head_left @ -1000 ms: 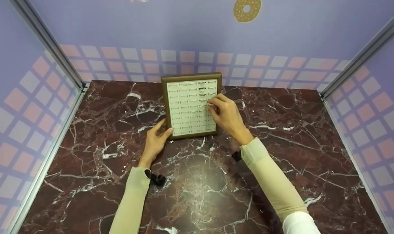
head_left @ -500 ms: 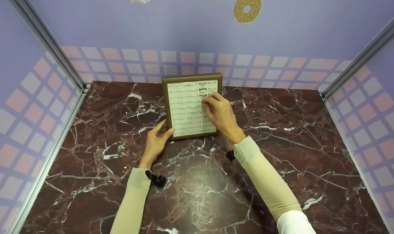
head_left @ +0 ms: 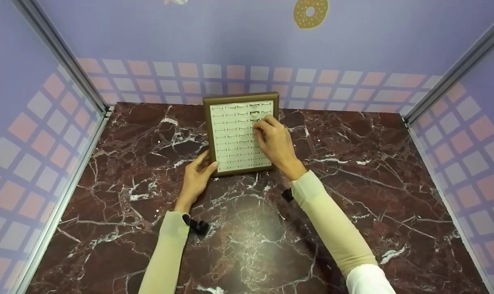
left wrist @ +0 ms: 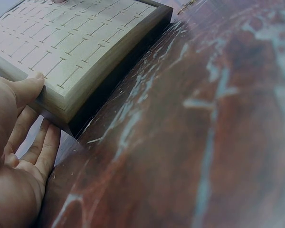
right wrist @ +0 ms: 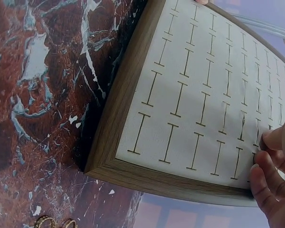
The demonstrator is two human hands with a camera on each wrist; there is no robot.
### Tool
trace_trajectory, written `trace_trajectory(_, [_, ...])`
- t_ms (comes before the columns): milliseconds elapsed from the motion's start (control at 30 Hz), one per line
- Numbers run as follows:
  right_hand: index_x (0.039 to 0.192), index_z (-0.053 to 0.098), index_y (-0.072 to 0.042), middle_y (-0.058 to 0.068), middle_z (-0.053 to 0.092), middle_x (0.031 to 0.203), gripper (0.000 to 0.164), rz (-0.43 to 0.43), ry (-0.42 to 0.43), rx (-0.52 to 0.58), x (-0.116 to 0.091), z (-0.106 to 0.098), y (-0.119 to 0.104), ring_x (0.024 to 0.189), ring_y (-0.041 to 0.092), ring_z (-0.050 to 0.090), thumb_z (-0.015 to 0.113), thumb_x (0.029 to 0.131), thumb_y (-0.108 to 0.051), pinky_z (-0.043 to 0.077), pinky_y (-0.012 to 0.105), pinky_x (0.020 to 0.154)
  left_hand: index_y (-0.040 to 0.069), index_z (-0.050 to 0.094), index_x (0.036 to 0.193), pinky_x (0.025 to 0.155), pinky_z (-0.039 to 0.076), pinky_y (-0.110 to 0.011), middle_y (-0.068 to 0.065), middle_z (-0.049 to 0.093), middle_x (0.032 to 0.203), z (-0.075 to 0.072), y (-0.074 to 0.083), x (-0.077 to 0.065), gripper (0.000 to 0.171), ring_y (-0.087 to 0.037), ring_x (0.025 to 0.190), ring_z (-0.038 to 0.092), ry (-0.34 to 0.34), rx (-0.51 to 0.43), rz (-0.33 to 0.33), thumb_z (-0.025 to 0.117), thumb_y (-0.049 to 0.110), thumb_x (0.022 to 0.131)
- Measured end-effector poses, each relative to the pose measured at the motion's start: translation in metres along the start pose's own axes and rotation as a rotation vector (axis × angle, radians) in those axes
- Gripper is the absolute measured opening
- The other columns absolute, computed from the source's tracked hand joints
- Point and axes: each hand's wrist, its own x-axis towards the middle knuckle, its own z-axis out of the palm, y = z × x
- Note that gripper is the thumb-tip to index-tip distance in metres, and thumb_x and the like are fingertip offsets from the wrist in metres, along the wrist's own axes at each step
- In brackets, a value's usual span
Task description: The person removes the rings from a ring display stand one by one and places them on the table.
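Observation:
A ring display board [head_left: 234,139] with a brown wooden frame and a white, slotted pad leans upright near the back wall. My left hand [head_left: 196,177] grips its lower left corner. The thumb [left wrist: 31,88] lies on the front and the other fingers reach behind. At the right-hand columns of slots, my right hand [head_left: 277,141] has thumb and fingertips pinched together against the pad. In the right wrist view those fingertips [right wrist: 270,140] touch the slots. They seem to pinch a small ring, mostly hidden by the fingers. A slot [head_left: 254,112] above looks darker and spread.
Gold rings [right wrist: 45,222] lie on the red marble-patterned table [head_left: 140,245], right of the board. A patterned back wall [head_left: 169,41] stands close behind the board. Side walls with metal rails [head_left: 79,73] bound the table left and right.
My right hand has moved slightly left, further over the board, and then stayed nearly still at the slots. The left hand and the board have hardly moved.

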Motion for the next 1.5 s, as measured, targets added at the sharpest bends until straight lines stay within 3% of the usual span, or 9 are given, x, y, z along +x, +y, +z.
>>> trace_trajectory(333, [0.101,0.073,-0.004,0.009,0.067,0.1,0.006,0.011,-0.043,-0.007,-0.001,-0.002,-0.001,0.086,0.025,0.071,0.067,0.102,-0.001,0.064,0.038,0.077,-0.001,0.055,0.153,0.117,0.051,-0.04,-0.025,0.066,0.142,0.0,0.001,-0.001,0.057,-0.034,0.126,0.066,0.006,0.071,-0.006,0.075,0.005,0.1])
trace_trajectory(867, [0.102,0.069,-0.004,0.011,0.065,0.101,0.009,0.002,-0.061,0.029,-0.005,-0.007,0.003,0.087,0.026,0.067,0.065,0.098,0.003,0.061,0.041,0.08,0.0,0.056,0.153,0.111,0.054,-0.028,-0.025,0.066,0.142,0.0,0.001,0.0,0.056,-0.034,0.126,0.066,-0.003,0.03,0.009,0.074,0.004,0.1])
trace_trajectory(1233, [0.105,0.069,-0.004,0.011,0.064,0.104,0.006,-0.007,-0.076,0.02,-0.012,-0.015,0.006,0.089,0.027,0.067,0.064,0.104,0.0,0.06,0.042,0.082,-0.001,0.055,0.153,0.119,0.05,-0.042,-0.025,0.065,0.143,-0.001,-0.001,0.0,0.057,-0.034,0.128,0.065,-0.004,0.059,0.0,0.075,0.006,0.1])
trace_trajectory(1500, [0.104,0.069,-0.004,0.01,0.063,0.101,0.006,0.001,-0.07,0.021,-0.018,-0.023,0.009,0.085,0.025,0.065,0.063,0.106,-0.003,0.059,0.038,0.075,-0.001,0.055,0.153,0.113,0.054,-0.031,-0.024,0.066,0.141,0.0,0.0,0.001,0.057,-0.029,0.124,0.067,0.003,0.042,-0.01,0.075,0.005,0.1])
